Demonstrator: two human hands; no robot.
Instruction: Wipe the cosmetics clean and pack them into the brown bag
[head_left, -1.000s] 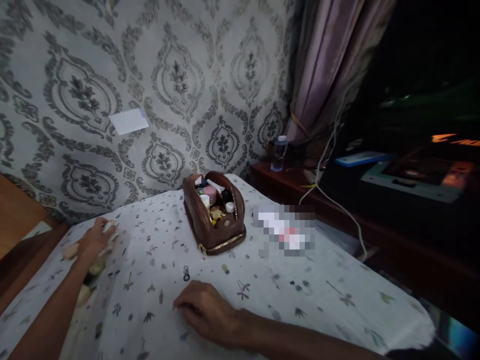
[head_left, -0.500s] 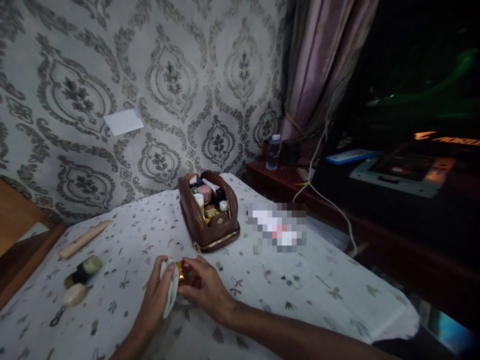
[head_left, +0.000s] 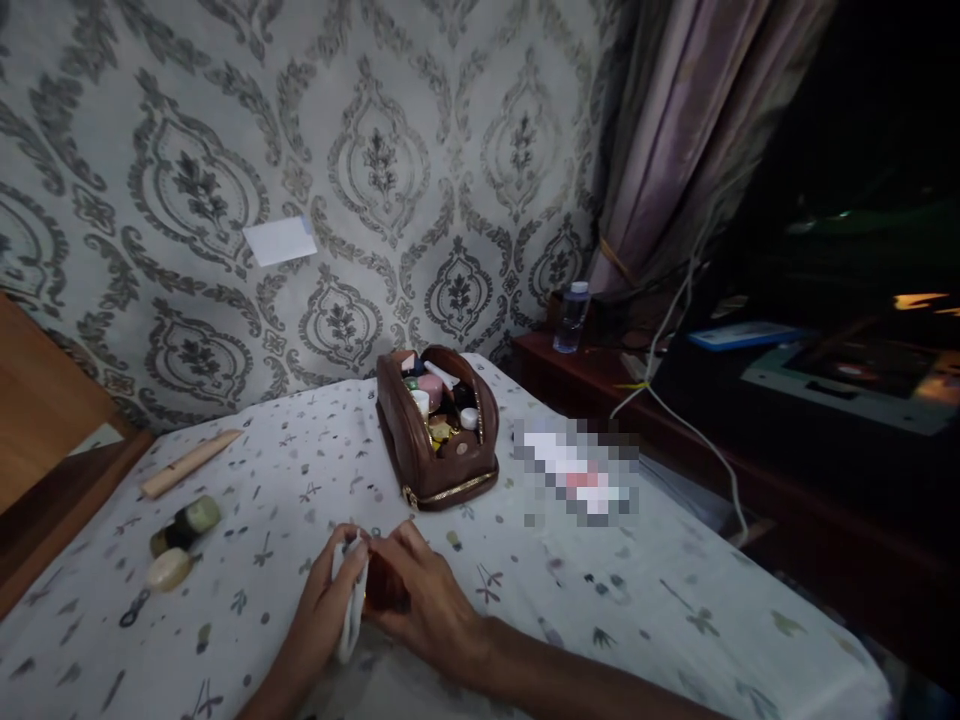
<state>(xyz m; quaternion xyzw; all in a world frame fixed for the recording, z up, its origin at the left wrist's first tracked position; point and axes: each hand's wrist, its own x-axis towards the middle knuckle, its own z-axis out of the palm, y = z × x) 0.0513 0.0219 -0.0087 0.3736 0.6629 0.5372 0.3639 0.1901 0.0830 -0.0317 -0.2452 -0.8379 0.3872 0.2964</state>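
My left hand [head_left: 321, 605] is closed on a white folded cloth [head_left: 352, 615], whose edge hangs down below the fingers. Against the cloth's right side, my right hand [head_left: 439, 605] grips a small amber container [head_left: 384, 588]. Its fingers wrap round it and hide most of its shape. Just beyond both hands stands a brown toiletry bag [head_left: 405, 455], unzipped at the top. Inside it are a pink round item [head_left: 430, 388], a white-capped item [head_left: 469, 418] and several other small containers.
On the patterned sheet at left lie a dark bottle with a pale green cap [head_left: 187, 524], a cream round item [head_left: 169, 570] and a beige stick-like piece [head_left: 191, 464]. A blurred-out pack [head_left: 577, 475] lies right of the bag. A clear bottle [head_left: 572, 320] stands near a white cable [head_left: 694, 440].
The view has swung slightly left, so everything sits further right. My right hand has closed further round the amber container and covers the gold part that showed before.
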